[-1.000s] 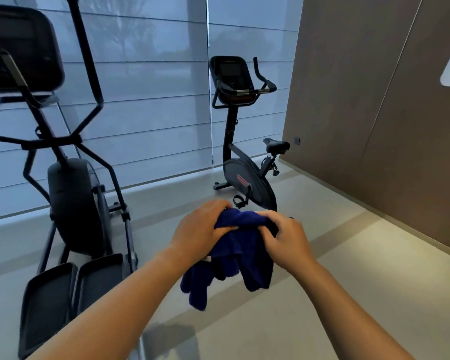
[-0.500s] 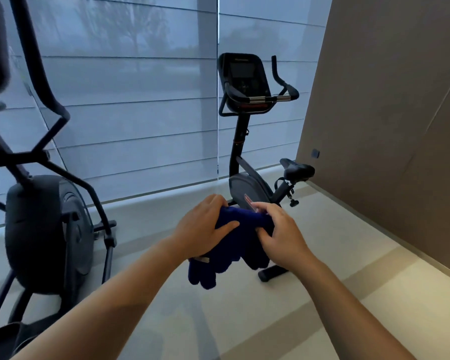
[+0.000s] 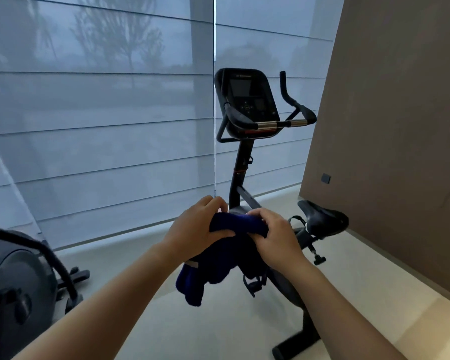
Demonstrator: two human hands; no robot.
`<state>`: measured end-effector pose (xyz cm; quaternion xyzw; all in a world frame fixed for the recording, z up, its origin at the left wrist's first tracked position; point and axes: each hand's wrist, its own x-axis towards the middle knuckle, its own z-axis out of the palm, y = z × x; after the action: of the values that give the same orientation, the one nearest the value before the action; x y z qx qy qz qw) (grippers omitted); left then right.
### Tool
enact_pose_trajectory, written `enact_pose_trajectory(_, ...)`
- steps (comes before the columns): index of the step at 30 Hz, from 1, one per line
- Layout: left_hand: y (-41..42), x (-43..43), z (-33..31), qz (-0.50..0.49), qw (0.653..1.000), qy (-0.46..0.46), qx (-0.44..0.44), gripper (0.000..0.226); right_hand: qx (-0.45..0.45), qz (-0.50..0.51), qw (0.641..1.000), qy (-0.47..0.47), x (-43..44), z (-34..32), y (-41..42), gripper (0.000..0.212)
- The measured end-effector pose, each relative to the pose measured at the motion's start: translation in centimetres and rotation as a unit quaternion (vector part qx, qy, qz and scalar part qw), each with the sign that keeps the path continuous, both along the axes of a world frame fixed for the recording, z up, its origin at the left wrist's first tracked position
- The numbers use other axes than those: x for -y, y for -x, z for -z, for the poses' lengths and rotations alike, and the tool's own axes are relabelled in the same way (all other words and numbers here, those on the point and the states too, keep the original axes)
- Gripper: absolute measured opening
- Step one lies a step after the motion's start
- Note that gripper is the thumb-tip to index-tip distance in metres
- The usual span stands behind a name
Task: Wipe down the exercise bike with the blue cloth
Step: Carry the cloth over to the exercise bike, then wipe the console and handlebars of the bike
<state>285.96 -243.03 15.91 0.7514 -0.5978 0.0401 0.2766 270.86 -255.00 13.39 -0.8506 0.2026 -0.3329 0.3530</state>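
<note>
The black exercise bike stands straight ahead by the window, its console and handlebars at upper centre and its saddle lower right. The dark blue cloth is bunched between both hands in front of the bike's frame, its loose end hanging down. My left hand grips the cloth's left side. My right hand pinches its upper right edge. The cloth and hands hide part of the bike's body and pedal; they are not touching the bike.
A black elliptical trainer fills the lower left corner. Window blinds span the back. A brown panelled wall runs along the right, close to the saddle. Pale floor lies beneath my arms.
The view has closed in on the bike, which now looks much larger and nearer. The elliptical has slid off to the left. Both hands keep holding the cloth.
</note>
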Motion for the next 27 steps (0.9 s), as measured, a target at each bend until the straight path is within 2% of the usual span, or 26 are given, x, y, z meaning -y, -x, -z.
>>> enact_pose_trajectory(7, -11.1, 11.8, -0.1, 0.011, 0.999, 0.004, -0.035, 0.056, 0.015, 0.049, 0.998, 0.043, 10.9, -0.3, -10.5, 0.052)
enact_pose_trajectory(9, -13.8, 15.3, 0.1, 0.007, 1.0, 0.01, -0.023, 0.054, 0.022, 0.054, 0.997, 0.043, 14.1, 0.0, -13.4, 0.053)
enact_pose_trajectory(14, -20.8, 23.5, 0.4, -0.005, 0.998, 0.032, 0.059, 0.027, 0.058, 0.061, 0.996, 0.014, 22.6, 0.6, -20.6, 0.043)
enact_pose_trajectory(20, -28.2, 34.0, -0.6, 0.008, 0.994, 0.018, 0.105, 0.039, 0.081, 0.063, 0.995, 0.014, 33.5, -0.4, -27.4, 0.026)
enact_pose_trajectory(23, -30.9, 38.2, -1.1, 0.016, 0.994, 0.01, 0.109, 0.046, 0.081, 0.058, 0.995, 0.022, 37.5, -0.8, -30.2, 0.026)
enact_pose_trajectory(27, -34.4, 42.5, -2.2, 0.041, 0.991, 0.025, 0.126, 0.04, 0.083, 0.074, 0.993, 0.044, 41.1, -0.8, -32.9, 0.03)
